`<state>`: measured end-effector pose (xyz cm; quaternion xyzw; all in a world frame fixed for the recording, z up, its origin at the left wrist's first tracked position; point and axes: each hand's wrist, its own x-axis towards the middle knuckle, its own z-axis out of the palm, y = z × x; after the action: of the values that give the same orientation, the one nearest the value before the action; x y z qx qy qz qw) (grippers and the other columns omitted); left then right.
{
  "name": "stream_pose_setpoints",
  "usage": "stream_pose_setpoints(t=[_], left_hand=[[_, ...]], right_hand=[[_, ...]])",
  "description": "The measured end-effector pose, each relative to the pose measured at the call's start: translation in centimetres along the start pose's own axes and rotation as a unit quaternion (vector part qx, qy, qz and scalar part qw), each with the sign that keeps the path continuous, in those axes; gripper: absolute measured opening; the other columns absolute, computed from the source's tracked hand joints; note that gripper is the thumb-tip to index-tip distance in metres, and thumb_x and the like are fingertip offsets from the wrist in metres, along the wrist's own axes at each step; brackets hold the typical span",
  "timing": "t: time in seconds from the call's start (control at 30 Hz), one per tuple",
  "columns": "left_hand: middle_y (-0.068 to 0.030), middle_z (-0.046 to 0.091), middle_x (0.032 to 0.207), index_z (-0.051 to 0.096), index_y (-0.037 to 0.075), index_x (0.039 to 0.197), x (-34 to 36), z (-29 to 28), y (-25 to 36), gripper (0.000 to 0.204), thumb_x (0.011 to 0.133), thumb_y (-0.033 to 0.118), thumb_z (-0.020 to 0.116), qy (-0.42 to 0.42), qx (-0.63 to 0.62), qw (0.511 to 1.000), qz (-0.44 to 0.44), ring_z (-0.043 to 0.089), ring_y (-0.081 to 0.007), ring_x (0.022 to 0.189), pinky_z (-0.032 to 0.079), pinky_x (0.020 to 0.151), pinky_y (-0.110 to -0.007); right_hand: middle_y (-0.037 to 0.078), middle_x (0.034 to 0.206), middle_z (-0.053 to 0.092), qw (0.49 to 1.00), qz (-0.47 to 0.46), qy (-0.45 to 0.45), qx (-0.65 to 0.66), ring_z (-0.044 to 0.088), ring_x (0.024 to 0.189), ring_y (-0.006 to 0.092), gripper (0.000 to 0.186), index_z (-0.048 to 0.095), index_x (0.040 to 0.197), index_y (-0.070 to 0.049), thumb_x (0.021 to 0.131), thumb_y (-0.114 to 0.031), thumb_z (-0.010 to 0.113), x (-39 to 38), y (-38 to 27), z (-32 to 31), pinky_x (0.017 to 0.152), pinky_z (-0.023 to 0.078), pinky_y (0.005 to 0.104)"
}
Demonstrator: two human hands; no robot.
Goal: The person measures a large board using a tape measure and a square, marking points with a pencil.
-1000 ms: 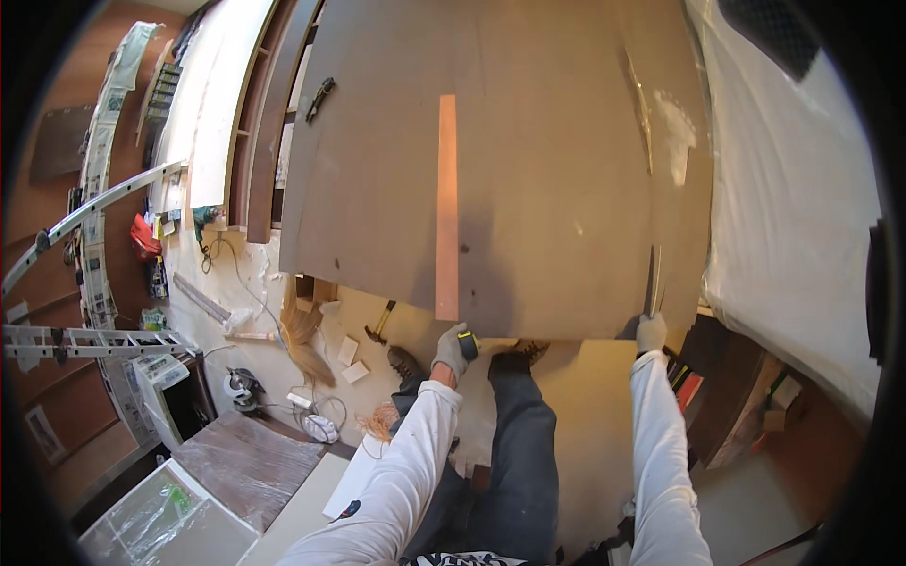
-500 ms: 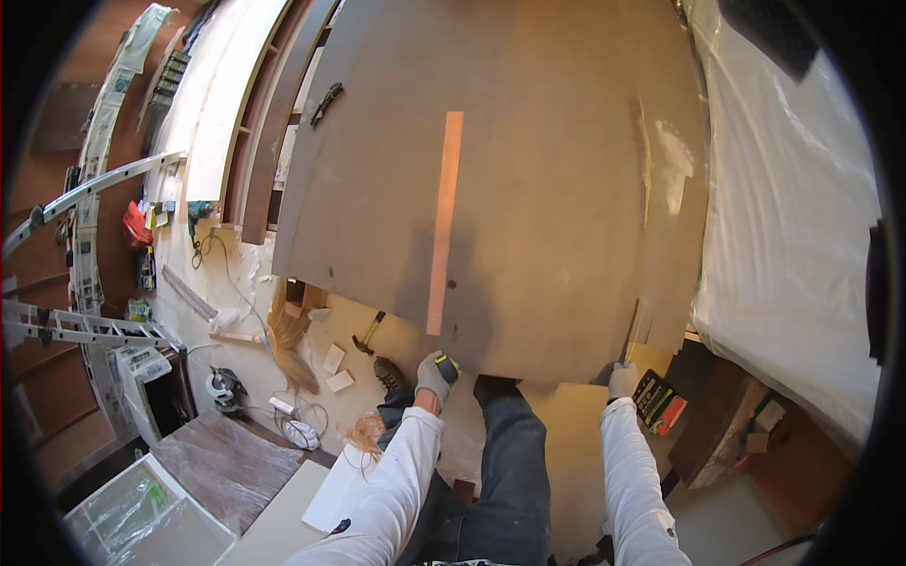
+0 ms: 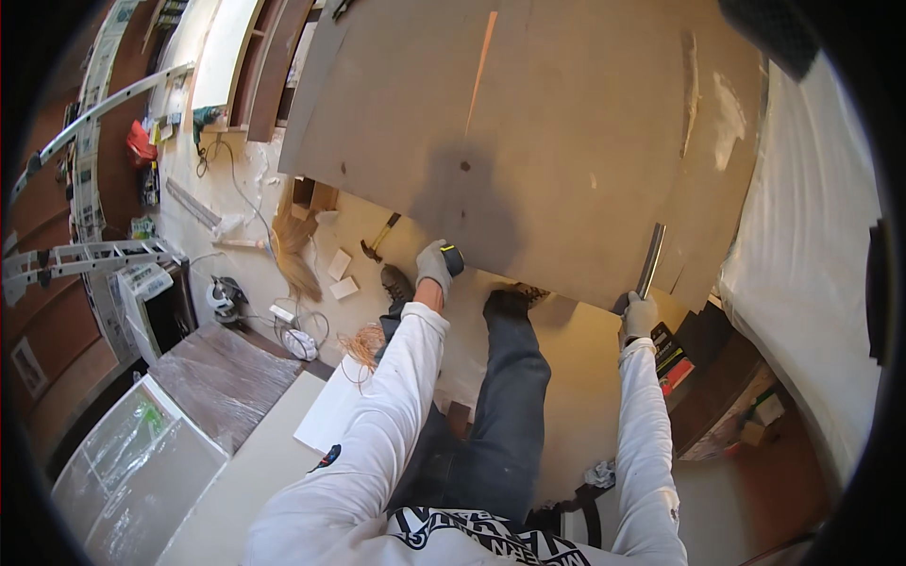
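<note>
My left hand [image 3: 434, 266], in a grey glove, grips a black-and-yellow tape measure [image 3: 452, 260] at the near edge of a large brown board [image 3: 566, 141]. My right hand [image 3: 634, 315], also gloved, is closed on a long, thin metal strip [image 3: 654, 253] that points up over the board's near-right edge. An orange band [image 3: 483, 57] lies along the board's upper middle, and my shadow falls below it. Near the top-left edge lies a small dark tool [image 3: 341, 8].
A hammer [image 3: 377, 238], small blocks [image 3: 340, 264], cables and a circular saw [image 3: 225, 298] lie on the floor at left, beside aluminium ladders [image 3: 104, 111] and wrapped panels [image 3: 222, 387]. Plastic sheeting [image 3: 793, 226] hangs at right, above dark boxes [image 3: 708, 377].
The whole scene has shifted upward in view with my head's movement, showing more of my body. The orange band now looks much narrower. Both hands still hold the same things.
</note>
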<state>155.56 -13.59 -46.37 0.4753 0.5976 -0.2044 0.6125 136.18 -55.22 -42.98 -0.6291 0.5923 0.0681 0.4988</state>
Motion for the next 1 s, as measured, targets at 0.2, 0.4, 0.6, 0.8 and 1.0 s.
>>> stream_pose_setpoints(t=[0.2,0.4,0.6,0.8,1.0], left_hand=[[-0.0097,0.065,0.074,0.069,-0.001,0.092,0.1,0.0,-1.2,0.03,0.088,0.028,0.063,-0.009,0.166,0.982,0.093,0.062,-0.0226,0.058,0.049,0.057,-0.037],[-0.0122,0.064,0.072,0.068,-0.006,0.091,0.0,2.3,-2.3,0.045,0.092,0.038,0.059,0.015,0.313,0.94,0.133,0.06,-0.0203,0.062,0.044,0.057,-0.04],[-0.0087,0.069,0.081,0.067,0.004,0.1,-3.5,-0.1,0.3,0.038,0.093,0.041,0.062,-0.146,0.145,0.978,-0.034,0.065,-0.0193,0.063,0.052,0.058,-0.033],[-0.0063,0.068,0.08,0.065,0.005,0.104,-9.2,-10.8,3.4,0.032,0.093,0.035,0.061,-0.313,0.157,0.921,-0.17,0.064,-0.0195,0.064,0.052,0.056,-0.032],[-0.0043,0.066,0.075,0.066,0.008,0.096,-14.0,-20.6,4.4,0.028,0.09,0.036,0.063,-0.281,0.167,0.918,-0.224,0.061,-0.0164,0.057,0.049,0.05,-0.031]], right_hand=[[0.0,0.052,0.047,0.999,-0.008,0.05,-0.012,0.046,0.039,0.0126,0.017,0.052,0.077,-0.009,0.089,-0.014,0.063,0.5,-1.1,0.8,0.037,0.036,0.0298],[0.012,0.059,0.057,0.995,-0.042,0.047,-0.079,0.056,0.051,0.027,0.014,0.06,0.077,-0.003,0.084,-0.014,0.065,4.7,-0.5,-1.5,0.049,0.043,0.0403],[0.024,0.098,0.067,0.955,-0.151,0.104,-0.234,0.064,0.093,0.041,0.027,0.061,0.112,0.001,0.091,-0.015,0.06,1.1,-2.5,-1.0,0.081,0.048,0.0455],[0.024,0.11,0.064,0.934,-0.251,0.08,-0.241,0.061,0.101,0.0402,0.032,0.056,0.123,0.0,0.092,-0.009,0.058,-9.4,-3.8,1.6,0.084,0.047,0.0457],[0.023,0.088,0.063,0.906,-0.224,-0.085,-0.348,0.062,0.085,0.0395,0.024,0.062,0.105,0.001,0.09,-0.017,0.064,-21.9,-1.3,5.3,0.076,0.047,0.0458]])
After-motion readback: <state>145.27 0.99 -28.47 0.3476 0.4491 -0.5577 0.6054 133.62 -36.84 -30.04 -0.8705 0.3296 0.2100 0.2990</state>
